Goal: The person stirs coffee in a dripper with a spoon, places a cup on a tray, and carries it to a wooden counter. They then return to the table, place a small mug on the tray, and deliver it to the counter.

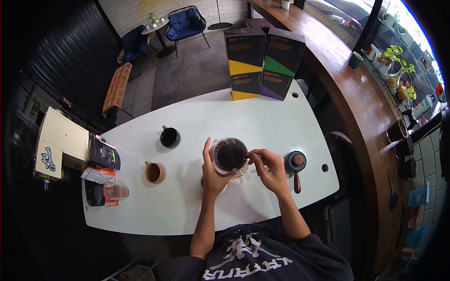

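Note:
A clear coffee dripper (216, 159) with dark wet coffee grounds (231, 154) in it is tilted toward me above the white table. My left hand (214, 177) holds its left side, thumb under the front and fingers stretched up along the wall. At the right rim, my right hand (269, 171) is closed in a pinch; what lies between the fingertips is too small to make out. Below the dripper, a glass vessel is mostly hidden by the hands. Right of my right hand stands a dark round pot (295, 161) with a brown wooden handle.
On the white table (201, 112), a black cup (169, 137) and a brown cup (155, 173) stand to the left. Farther left are a clear glass (116, 191), packets and a cream machine (63, 138). Several black boxes (246, 51) are stacked at the back. A wooden counter (337, 70) runs along the right.

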Tool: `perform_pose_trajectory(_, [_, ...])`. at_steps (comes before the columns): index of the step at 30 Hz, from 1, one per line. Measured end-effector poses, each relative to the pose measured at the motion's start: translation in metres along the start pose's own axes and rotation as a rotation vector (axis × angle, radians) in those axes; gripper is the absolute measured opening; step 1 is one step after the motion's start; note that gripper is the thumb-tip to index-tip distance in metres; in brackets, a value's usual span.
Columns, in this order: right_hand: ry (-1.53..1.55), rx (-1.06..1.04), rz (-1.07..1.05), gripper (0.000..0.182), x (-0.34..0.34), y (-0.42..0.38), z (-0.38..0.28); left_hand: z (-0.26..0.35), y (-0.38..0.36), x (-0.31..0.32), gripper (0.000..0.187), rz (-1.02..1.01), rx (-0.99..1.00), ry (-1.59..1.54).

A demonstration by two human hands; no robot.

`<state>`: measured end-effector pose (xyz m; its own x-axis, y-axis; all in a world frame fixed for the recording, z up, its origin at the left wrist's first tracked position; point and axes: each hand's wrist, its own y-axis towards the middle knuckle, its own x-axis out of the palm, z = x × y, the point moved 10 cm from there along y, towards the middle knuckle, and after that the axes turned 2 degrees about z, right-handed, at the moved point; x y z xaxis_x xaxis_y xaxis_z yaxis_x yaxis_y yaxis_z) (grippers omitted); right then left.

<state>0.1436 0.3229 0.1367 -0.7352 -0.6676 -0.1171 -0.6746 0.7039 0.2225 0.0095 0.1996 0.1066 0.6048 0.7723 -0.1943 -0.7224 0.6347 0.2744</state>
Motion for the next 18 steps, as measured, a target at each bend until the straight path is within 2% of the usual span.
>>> perform_pose_trajectory(9, [-0.024,0.006,0.011,0.014,-0.0036,0.0,-0.0041,0.0035,-0.0053,0.0087,0.121,0.001,0.015,-0.031])
perform_pose_trajectory(11, [-0.03,0.016,-0.003,0.014,-0.0018,-0.0002,-0.0051,-0.0032,-0.0069,0.0087,0.121,0.022,-0.043,-0.073])
perform_pose_trajectory(18, [0.018,0.03,-0.002,0.015,-0.0024,-0.0009,-0.0075,-0.003,-0.0068,0.0079,0.121,0.019,-0.05,-0.04])
